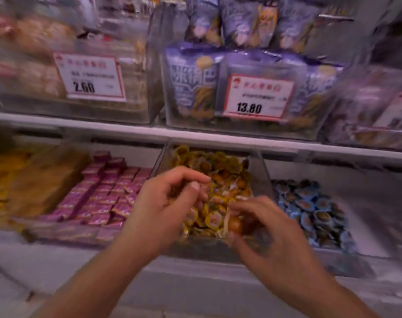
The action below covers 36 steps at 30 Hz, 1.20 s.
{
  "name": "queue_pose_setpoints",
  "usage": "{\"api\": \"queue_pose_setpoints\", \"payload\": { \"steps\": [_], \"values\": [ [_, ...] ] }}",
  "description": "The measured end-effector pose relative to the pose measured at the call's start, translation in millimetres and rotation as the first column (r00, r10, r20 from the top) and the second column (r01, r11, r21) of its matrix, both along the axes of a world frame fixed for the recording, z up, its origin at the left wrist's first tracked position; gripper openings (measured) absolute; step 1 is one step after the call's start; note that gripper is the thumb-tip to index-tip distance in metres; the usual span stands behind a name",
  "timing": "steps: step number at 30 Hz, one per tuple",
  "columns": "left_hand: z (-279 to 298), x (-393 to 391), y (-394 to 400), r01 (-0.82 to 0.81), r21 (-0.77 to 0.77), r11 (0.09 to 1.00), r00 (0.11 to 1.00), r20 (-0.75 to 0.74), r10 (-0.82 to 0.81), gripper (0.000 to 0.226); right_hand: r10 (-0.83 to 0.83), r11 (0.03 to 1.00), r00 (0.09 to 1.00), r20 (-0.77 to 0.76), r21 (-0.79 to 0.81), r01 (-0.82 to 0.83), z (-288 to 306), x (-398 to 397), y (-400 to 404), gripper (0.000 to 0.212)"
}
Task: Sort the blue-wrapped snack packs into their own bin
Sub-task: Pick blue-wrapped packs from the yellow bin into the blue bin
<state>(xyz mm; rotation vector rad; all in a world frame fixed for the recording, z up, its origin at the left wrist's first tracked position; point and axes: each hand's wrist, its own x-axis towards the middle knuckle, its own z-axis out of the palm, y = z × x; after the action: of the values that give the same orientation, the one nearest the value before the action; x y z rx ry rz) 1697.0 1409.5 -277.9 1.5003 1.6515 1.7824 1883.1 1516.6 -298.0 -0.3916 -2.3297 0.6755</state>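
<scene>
Both hands, left (163,210) and right (271,228), curl over the yellow-pack bin (262,171), their contents blurred beyond telling; blue packs (314,207) already fill the bin just right, any strays unseen.

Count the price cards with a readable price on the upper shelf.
2: the 2.60 card on the left bin, the 13.80 card on the middle bin. A third card at the far right is cut off.
</scene>
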Motion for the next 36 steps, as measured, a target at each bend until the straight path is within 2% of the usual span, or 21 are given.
{"api": "queue_pose_setpoints", "payload": {
  "steps": [1,3,5,7,8,10,13,15,18,20,24,26,27,28,30,31,33,35,36],
  "values": [
    [-1,-6,8,-0.069,-0.001,0.998,0.998,-0.001,0.069,0.016,-0.045,0.999,0.999,0.014,0.024,0.044,6,1,13,0.036],
    [-12,-16,24,-0.178,-0.088,0.98,0.984,0.014,0.18,0.02,-0.154,0.982,0.975,0.163,0.132,0.133,9,-1,39,0.041],
    [-26,-24,36,-0.187,-0.254,0.949,0.982,-0.067,0.176,0.024,-0.231,0.953,0.934,0.274,0.259,0.16,6,-4,62,0.042],
    [-36,-28,44,-0.114,-0.415,0.902,0.963,-0.271,-0.003,0.022,-0.264,0.946,0.918,0.295,0.267,0.186,8,-9,73,0.039],
    [-38,-29,47,-0.05,-0.492,0.869,0.936,-0.327,-0.131,0.018,-0.248,0.95,0.925,0.287,0.261,0.173,9,-11,75,0.037],
    [-38,-26,50,0.084,-0.623,0.778,0.876,-0.326,-0.355,0.012,-0.146,0.971,0.947,0.286,0.224,0.082,10,-15,73,0.033],
    [-36,-29,54,0.056,-0.708,0.704,0.712,-0.466,-0.526,0.025,0.065,0.989,0.906,0.418,0.097,-0.115,7,-20,57,0.038],
    [-36,-36,57,-0.03,-0.701,0.713,0.627,-0.568,-0.532,0.024,0.166,0.98,0.829,0.534,0.002,-0.198,1,-23,49,0.04],
    [-40,-43,60,-0.226,-0.622,0.75,0.552,-0.716,-0.428,0.035,0.241,0.965,0.682,0.691,-0.094,-0.245,-6,-26,46,0.034],
    [-41,-44,63,-0.322,-0.574,0.753,0.519,-0.772,-0.366,0.043,0.208,0.971,0.622,0.755,-0.083,-0.224,-6,-28,45,0.04],
    [-42,-42,62,-0.415,-0.422,0.806,0.428,-0.872,-0.237,0.026,0.049,0.984,0.533,0.845,0.051,-0.172,-3,-34,40,0.066],
    [-43,-39,59,-0.375,-0.386,0.843,0.434,-0.877,-0.208,0.018,-0.009,0.989,0.508,0.861,0.083,-0.124,-5,-36,41,0.057],
    [-43,-37,57,-0.312,-0.396,0.864,0.489,-0.846,-0.212,0.021,-0.026,0.991,0.508,0.861,0.088,-0.097,-4,-38,42,0.048],
    [-42,-34,55,-0.224,-0.433,0.873,0.579,-0.78,-0.238,0.026,-0.029,0.999,0.549,0.836,0.048,-0.02,-5,-41,43,0.041],
    [-40,-26,49,-0.013,-0.563,0.826,0.738,-0.563,-0.372,0.029,-0.023,0.992,0.633,0.774,-0.061,0.11,-4,-47,47,0.033],
    [-41,-22,46,0.056,-0.63,0.775,0.754,-0.482,-0.446,0.029,0.001,0.986,0.657,0.754,-0.112,0.126,-2,-47,49,0.033],
    [-45,-16,45,0.056,-0.727,0.685,0.715,-0.449,-0.535,0.03,0.037,0.971,0.745,0.666,-0.2,0.129,3,-41,56,0.046],
    [-46,-16,47,0.025,-0.798,0.602,0.701,-0.415,-0.579,0.043,-0.001,0.976,0.901,0.434,-0.194,0.095,10,-32,59,0.05],
    [-45,-16,48,0.021,-0.831,0.556,0.703,-0.383,-0.599,0.055,-0.015,0.985,0.949,0.316,-0.158,0.068,13,-26,60,0.047]
  ]
}}
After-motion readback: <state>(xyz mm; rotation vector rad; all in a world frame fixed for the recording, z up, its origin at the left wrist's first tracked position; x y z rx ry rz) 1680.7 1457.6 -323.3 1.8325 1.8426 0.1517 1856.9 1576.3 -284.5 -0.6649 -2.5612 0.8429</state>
